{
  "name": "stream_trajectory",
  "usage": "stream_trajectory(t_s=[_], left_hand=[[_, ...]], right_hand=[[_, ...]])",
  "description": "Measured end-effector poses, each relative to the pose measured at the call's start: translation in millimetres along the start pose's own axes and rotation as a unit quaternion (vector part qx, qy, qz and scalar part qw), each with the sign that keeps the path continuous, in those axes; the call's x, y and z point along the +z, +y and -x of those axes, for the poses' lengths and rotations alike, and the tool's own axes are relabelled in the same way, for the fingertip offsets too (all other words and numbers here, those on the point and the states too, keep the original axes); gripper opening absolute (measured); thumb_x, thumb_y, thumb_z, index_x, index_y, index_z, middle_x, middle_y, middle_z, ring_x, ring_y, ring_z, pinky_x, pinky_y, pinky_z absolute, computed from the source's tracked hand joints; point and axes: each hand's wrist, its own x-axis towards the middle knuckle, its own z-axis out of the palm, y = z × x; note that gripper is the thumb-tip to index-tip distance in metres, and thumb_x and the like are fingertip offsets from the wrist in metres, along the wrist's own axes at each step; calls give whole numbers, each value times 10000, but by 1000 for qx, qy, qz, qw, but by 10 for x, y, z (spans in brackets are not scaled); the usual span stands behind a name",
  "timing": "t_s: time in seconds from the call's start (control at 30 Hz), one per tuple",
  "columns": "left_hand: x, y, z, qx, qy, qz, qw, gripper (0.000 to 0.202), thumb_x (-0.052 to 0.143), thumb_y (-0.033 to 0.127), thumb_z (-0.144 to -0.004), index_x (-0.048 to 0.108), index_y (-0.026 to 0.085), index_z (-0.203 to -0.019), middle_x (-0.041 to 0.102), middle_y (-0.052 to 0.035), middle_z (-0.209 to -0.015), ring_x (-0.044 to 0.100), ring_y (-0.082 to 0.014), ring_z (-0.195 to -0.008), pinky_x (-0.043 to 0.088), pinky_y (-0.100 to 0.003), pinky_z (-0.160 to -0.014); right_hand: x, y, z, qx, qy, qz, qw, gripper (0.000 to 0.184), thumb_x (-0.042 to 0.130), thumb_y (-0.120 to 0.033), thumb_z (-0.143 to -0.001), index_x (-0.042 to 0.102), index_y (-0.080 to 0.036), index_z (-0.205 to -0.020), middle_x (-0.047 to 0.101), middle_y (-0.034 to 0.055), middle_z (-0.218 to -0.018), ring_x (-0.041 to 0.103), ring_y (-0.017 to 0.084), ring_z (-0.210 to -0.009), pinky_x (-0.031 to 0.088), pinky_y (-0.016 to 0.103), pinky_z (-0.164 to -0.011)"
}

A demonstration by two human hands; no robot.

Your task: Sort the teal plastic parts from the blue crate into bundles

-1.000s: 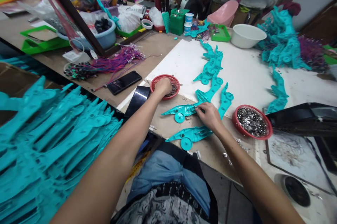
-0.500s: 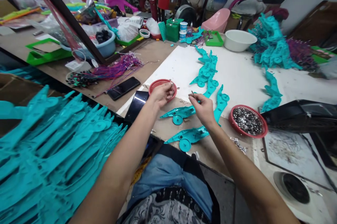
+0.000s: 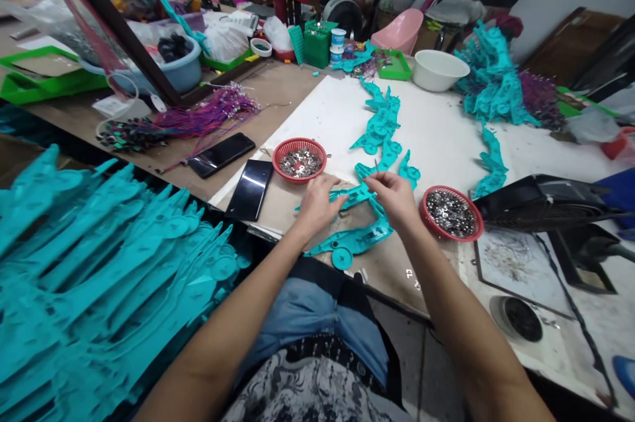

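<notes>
My left hand [image 3: 320, 204] is over the tip of a teal plastic part [image 3: 356, 196], palm down with thumb and fingers apart; any tiny piece at its fingertips is too small to see. My right hand [image 3: 395, 196] is closed in a pinch on a thin stick-like tool [image 3: 376, 166] that points up, just above the same part. Nearer to me lies another teal part [image 3: 364, 239] with a round disc. Just beyond my left hand stands a red basket [image 3: 299, 161] of small metal pieces. A second red basket [image 3: 451, 213], also full of metal pieces, is right of my right hand.
A dark phone [image 3: 251, 190] and another phone [image 3: 221, 154] lie at left. Teal parts are heaped [image 3: 99, 276] left of the table. More teal parts [image 3: 380, 118] lie on white sheeting ahead. A black device [image 3: 540, 200] stands at right. A person sits at the back.
My left hand has come away from the left red basket, back toward me and onto the teal part. My right hand keeps its pinch on the tool. The view has shifted slightly.
</notes>
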Motion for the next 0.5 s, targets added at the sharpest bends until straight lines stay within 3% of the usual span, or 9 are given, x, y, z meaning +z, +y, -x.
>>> stream_trajectory(t_s=[0.07,0.17,0.3,0.5], left_hand=[[-11,-63,74,38,-45,-178,982,460,693,291,-745,571,146,-1165,574,-127,-1205,472,-283,-1159,381,-399,-973],[24,-97,149,34,-83,-300,950,471,644,328,-798,527,144,-1216,573,-126,-1188,489,-287,-1116,397,-397,-927],[79,-132,163,39,-64,-335,939,419,602,328,-833,513,176,-1213,574,-95,-1169,485,-266,-1084,389,-369,-897],[102,-197,169,53,-48,-337,939,434,624,322,-819,514,170,-1211,573,-97,-1153,480,-268,-1061,380,-370,-865]], right_hand=[[-113,37,-79,-18,-39,147,988,171,635,-321,-657,632,-151,-674,560,-20,-584,468,106,-565,331,236,-536],[-106,93,-176,-28,-93,317,943,119,598,-251,-686,658,-154,-653,602,-6,-594,510,126,-586,342,243,-559],[46,137,-247,-30,-134,418,898,122,573,-198,-698,680,-171,-648,605,-8,-566,534,134,-577,333,242,-552],[106,116,-297,-33,-147,479,864,140,564,-199,-694,693,-185,-642,600,2,-552,521,147,-565,316,263,-536]])
